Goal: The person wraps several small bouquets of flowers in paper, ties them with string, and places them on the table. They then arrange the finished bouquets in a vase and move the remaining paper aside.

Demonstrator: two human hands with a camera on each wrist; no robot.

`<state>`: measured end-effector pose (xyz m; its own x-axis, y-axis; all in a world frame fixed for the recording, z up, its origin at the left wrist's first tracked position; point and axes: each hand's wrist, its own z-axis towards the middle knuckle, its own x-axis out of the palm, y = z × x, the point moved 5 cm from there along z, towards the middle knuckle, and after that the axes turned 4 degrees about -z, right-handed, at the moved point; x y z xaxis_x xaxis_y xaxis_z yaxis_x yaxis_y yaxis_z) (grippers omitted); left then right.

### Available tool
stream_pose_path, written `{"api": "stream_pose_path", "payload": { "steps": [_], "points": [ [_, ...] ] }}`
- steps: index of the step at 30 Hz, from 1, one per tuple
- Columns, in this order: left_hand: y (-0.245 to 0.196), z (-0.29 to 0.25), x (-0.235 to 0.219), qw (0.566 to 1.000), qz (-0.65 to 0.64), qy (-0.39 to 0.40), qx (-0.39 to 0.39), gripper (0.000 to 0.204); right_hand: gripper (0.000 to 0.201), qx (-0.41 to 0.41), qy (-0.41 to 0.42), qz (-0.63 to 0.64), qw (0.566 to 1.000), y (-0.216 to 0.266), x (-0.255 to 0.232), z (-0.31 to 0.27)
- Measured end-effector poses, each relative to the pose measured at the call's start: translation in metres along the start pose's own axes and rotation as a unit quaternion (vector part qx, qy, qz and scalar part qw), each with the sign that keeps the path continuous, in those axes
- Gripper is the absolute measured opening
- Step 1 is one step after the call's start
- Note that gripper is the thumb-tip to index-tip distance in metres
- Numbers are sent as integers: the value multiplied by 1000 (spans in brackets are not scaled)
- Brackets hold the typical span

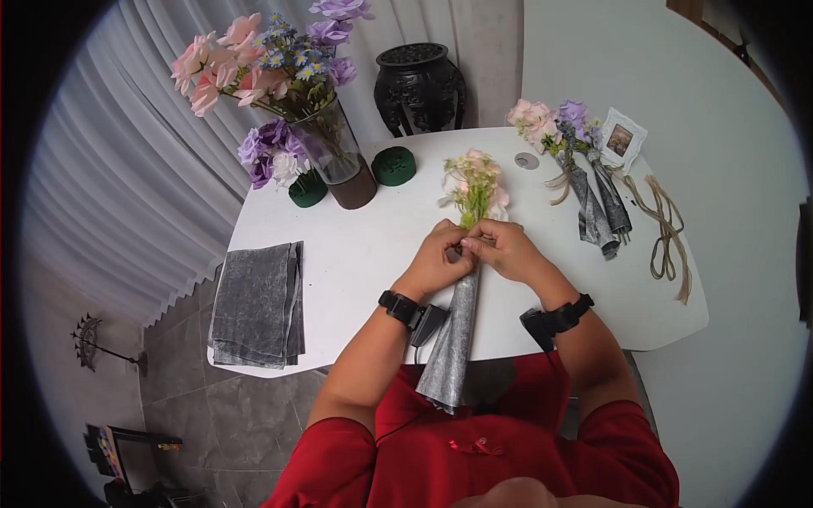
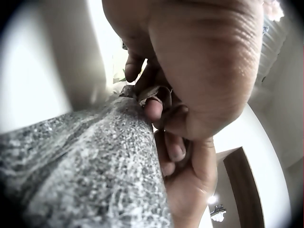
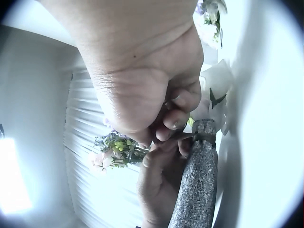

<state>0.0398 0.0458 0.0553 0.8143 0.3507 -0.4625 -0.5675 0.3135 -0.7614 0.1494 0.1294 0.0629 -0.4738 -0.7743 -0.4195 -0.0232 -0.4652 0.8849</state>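
Observation:
A small bouquet of pale pink flowers (image 1: pixel 476 179) lies on the white table, its stems wrapped in a grey paper cone (image 1: pixel 453 339) that reaches past the front edge. A thin ribbon (image 3: pixel 205 137) circles the narrow neck of the wrap. My left hand (image 1: pixel 440 258) and right hand (image 1: pixel 506 251) meet over this neck, fingertips close together. Up close in the left wrist view, a beige ribbon loop (image 2: pixel 156 93) runs round a fingertip beside the paper. Both hands pinch the ribbon there with curled fingers; its ends are hidden among them.
Folded grey sheets (image 1: pixel 257 305) lie at the left. A glass vase (image 1: pixel 332 140) of flowers and a green foam block (image 1: pixel 394 166) stand at the back. Back right are wrapped bouquets (image 1: pixel 597 203), a white photo frame (image 1: pixel 624 140) and loose ribbons (image 1: pixel 666 237).

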Motion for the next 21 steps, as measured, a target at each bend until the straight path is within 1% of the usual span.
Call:
{"api": "stream_pose_path", "payload": {
  "steps": [1,2,3,4,5,6,7,8,9,10,11,12,13,14,16,17,18,19,21],
  "points": [
    [-2,0,3,1000,9,18,5,18,17,-16,3,49,999,1,2,-1],
    [1,0,3,1000,8,16,5,18,18,-32,8,98,995,1,3,0],
    [8,0,3,1000,0,0,-22,15,18,-32,11,97,995,-1,3,0],
    [15,-2,2,999,-8,-17,-50,13,20,-18,8,151,988,-5,0,1],
    [19,-3,4,998,-7,-21,-51,13,22,-5,7,204,979,-7,-1,2],
    [22,-3,6,993,-85,-46,-74,13,27,-4,-6,219,976,-2,-2,0],
    [26,-5,7,979,-162,-72,-96,14,27,-5,1,218,976,4,-1,-1],
    [31,-3,5,985,-111,-57,-121,17,28,5,-20,158,987,9,-3,-3],
    [33,-4,3,984,-109,-67,-122,17,30,13,-38,97,994,12,-3,-2],
    [36,-5,3,974,-174,-69,-129,18,29,38,-27,87,995,9,-1,0],
    [38,-6,4,959,-241,-66,-134,18,29,37,-21,84,996,2,4,5],
    [30,-4,3,956,-258,-67,-122,20,26,21,-22,87,996,0,6,8],
    [29,-3,5,941,-313,-76,-106,22,24,9,-28,88,996,-3,1,6],
    [29,-2,6,943,-308,-73,-104,22,20,22,-40,65,997,-8,-3,5],
    [26,0,3,949,-287,-78,-99,22,18,24,-57,57,996,-13,-7,4],
    [26,-1,1,950,-284,-84,-103,22,17,23,-64,57,996,-15,-4,6],
    [24,-1,0,951,-276,-87,-110,22,16,5,-73,37,997,-13,-6,7],
    [25,-2,0,952,-270,-88,-117,22,16,5,-66,38,997,-13,-5,8],
    [29,-2,0,945,-290,-94,-115,22,14,50,-41,-1,998,-14,-7,6]
  ]
}}
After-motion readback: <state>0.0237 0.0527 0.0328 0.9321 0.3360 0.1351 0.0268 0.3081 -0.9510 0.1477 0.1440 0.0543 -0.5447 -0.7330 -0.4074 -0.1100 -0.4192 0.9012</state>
